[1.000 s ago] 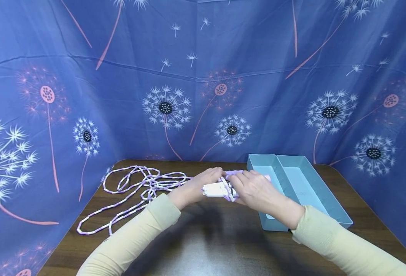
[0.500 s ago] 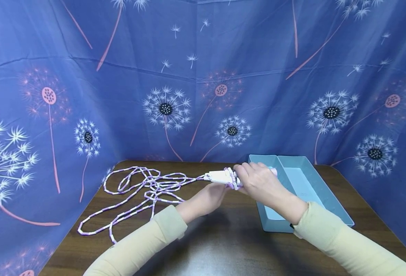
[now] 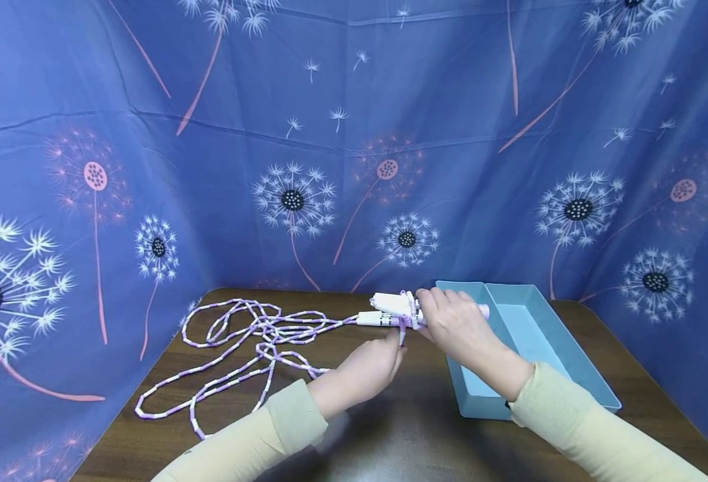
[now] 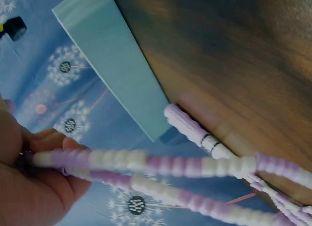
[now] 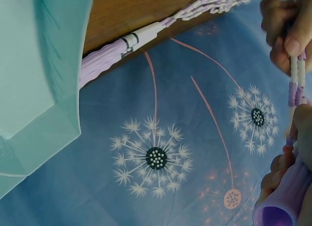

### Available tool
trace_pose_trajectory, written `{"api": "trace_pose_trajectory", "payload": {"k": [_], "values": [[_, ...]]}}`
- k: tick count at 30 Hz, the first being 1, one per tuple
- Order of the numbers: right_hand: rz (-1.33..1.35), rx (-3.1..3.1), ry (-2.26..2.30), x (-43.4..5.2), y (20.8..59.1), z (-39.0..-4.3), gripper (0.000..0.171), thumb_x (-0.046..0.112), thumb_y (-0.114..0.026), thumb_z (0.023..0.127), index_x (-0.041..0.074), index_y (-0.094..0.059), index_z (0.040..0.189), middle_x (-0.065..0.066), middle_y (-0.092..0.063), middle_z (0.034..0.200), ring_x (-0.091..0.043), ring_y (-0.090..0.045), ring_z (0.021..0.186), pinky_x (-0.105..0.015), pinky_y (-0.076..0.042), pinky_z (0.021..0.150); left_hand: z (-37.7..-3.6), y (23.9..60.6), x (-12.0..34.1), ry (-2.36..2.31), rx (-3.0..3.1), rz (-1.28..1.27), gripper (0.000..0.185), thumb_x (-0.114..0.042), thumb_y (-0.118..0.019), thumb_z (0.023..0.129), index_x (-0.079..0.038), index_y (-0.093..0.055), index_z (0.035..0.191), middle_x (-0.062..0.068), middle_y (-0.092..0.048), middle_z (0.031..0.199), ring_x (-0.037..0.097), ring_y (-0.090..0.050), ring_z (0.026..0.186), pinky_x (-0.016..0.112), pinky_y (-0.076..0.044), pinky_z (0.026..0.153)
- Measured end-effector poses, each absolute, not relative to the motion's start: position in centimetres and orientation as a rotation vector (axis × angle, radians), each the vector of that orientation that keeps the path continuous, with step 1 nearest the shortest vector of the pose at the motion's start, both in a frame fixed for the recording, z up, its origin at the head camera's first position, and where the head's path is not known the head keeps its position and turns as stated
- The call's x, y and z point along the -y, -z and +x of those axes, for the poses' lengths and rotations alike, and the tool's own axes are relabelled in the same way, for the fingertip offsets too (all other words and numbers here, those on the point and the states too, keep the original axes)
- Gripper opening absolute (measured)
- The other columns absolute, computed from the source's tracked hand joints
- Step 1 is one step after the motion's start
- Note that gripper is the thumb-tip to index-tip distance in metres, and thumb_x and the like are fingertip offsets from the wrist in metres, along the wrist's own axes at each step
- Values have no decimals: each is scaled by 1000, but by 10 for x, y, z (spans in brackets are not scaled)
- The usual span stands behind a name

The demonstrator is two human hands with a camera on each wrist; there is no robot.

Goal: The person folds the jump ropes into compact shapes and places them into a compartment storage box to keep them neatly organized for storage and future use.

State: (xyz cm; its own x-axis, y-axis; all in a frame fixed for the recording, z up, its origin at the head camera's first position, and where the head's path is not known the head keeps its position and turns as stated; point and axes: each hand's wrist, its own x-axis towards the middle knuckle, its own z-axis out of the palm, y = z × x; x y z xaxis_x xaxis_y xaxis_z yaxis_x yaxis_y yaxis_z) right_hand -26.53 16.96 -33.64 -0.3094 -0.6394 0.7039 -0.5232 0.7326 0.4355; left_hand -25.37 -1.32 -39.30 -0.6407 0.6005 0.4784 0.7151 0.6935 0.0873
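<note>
Right hand point(image 3: 453, 325) grips the jump rope handles point(image 3: 393, 309) above the tabletop point(image 3: 390, 428), at 9 o'clock of the teal tray point(image 3: 561, 348); left hand point(image 3: 371, 368) pinches the beaded rope point(image 3: 251, 328) just beneath the handles; remaining rope lies looped on the tabletop at 9 o'clock of both hands.
</note>
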Motion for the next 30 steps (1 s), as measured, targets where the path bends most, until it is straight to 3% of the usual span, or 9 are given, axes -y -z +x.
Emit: {"api": "trace_pose_trajectory", "payload": {"k": [6,17,22,26,30], "values": [[853,1974,171,-170,338,-265,58,20,-88,58,-6,-54,97,-11,-51,68,-25,-47,52,-32,-32,44,-239,389,12,189,2459,-901,15,-20,-55,94,-6,-50,91,1,-61,58,15,-63,50,28,-43,39],[835,1983,223,-168,355,-265,40,16,-78,64,-3,-53,89,-9,-46,63,-25,-44,48,-32,-31,42,-219,378,22,-60,2374,-922,19,-25,-58,92,-12,-51,80,-3,-56,55,12,-56,44,27,-39,36],[843,2001,271,-170,362,-265,13,8,-47,84,-3,-52,88,-9,-43,62,-25,-42,47,-31,-28,42,-218,368,27,-191,2263,-958,20,-28,-60,91,-14,-54,79,-5,-55,59,9,-54,46,26,-39,38],[857,1962,312,-168,370,-267,32,3,-20,92,-1,-50,82,-8,-41,60,-23,-38,45,-28,-21,42,-221,360,31,-259,2181,-1021,19,-29,-59,91,-16,-55,78,-6,-55,59,8,-54,47,25,-39,39],[883,1947,304,-166,377,-267,31,2,-20,91,1,-48,77,-8,-42,60,-24,-38,45,-29,-21,42,-225,354,37,-342,2097,-1089,19,-29,-59,91,-18,-55,76,-7,-54,60,5,-53,47,25,-40,39]]}}
